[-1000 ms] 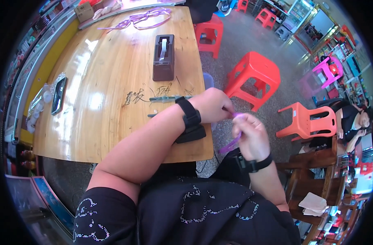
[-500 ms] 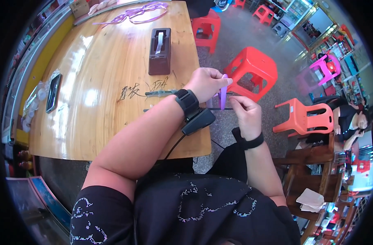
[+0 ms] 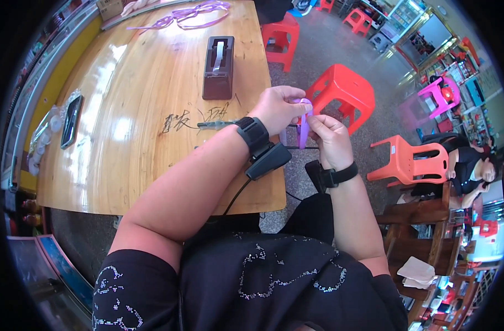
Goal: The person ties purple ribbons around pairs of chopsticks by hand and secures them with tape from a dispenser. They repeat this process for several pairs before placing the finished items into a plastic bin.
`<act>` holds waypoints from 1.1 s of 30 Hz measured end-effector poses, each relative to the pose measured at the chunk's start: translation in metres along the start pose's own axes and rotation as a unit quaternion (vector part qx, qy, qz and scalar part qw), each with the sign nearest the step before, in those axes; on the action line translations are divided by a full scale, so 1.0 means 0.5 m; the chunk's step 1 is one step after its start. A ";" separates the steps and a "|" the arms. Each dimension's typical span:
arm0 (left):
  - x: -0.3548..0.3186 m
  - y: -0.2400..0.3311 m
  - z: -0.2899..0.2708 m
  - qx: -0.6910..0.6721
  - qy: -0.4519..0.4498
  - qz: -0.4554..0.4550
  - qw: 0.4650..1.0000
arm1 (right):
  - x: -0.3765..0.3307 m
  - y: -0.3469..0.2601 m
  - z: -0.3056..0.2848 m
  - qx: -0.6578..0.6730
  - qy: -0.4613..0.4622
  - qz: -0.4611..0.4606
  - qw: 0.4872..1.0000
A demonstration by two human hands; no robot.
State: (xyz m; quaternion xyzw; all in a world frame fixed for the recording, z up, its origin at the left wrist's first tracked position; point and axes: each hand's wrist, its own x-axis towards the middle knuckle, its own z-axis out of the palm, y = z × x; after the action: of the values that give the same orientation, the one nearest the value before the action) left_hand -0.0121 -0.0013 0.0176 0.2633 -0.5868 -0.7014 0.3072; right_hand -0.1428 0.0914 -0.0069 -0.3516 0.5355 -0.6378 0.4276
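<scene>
So, since the earlier frame the right hand has been brought up and in, closer to the purple ribbon, while the left hand has barely been shifted.

Count-wise: one ribbon is being worked in the air just off the table's right edge, and a second, tangled ribbon has been left at the far end. One black tape dispenser and one phone are also parked there. Four red stools can be counted, the nearest just past the hands, plus one orange chair and one pink chair.

Hands: the ribbon's top is pinched between left thumb and fingers, pretty much closed up. The right thumb and index are drawn narrow right by the ribbon's side; whether it's actually gripped can't be told.

Containers: a strip of tape is held in the dispenser, pale round things are packed in a clear plastic bag beside the phone, and the cardboard box's contents can't be seen.
</scene>
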 end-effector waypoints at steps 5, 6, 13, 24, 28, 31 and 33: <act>-0.001 0.004 0.005 0.024 0.005 0.024 0.999 | 0.002 -0.004 -0.001 -0.019 0.005 0.014 1.000; 0.001 0.001 0.005 0.024 0.005 0.023 0.999 | 0.001 -0.006 0.002 -0.019 0.000 0.016 1.000; 0.010 -0.006 0.009 0.015 -0.024 0.095 0.995 | -0.008 -0.017 0.003 0.009 -0.029 0.038 0.999; 0.014 -0.013 0.013 0.070 -0.009 0.122 0.990 | -0.022 -0.046 0.022 -0.056 -0.042 -0.019 0.997; 0.017 -0.018 0.009 0.085 0.032 0.145 0.985 | -0.004 -0.040 0.008 -0.088 -0.041 -0.024 0.995; 0.016 -0.018 -0.008 0.191 0.087 0.168 0.963 | 0.015 -0.037 0.004 -0.100 -0.046 -0.043 0.993; 0.015 -0.018 -0.021 0.256 0.107 0.168 0.946 | 0.033 -0.026 0.000 -0.119 -0.040 -0.041 0.991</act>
State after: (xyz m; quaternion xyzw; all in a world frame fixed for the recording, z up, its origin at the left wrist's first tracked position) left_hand -0.0104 -0.0128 0.0067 0.3038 -0.7464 -0.4330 0.4038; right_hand -0.1516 0.0769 0.0055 -0.4469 0.5747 -0.5720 0.3778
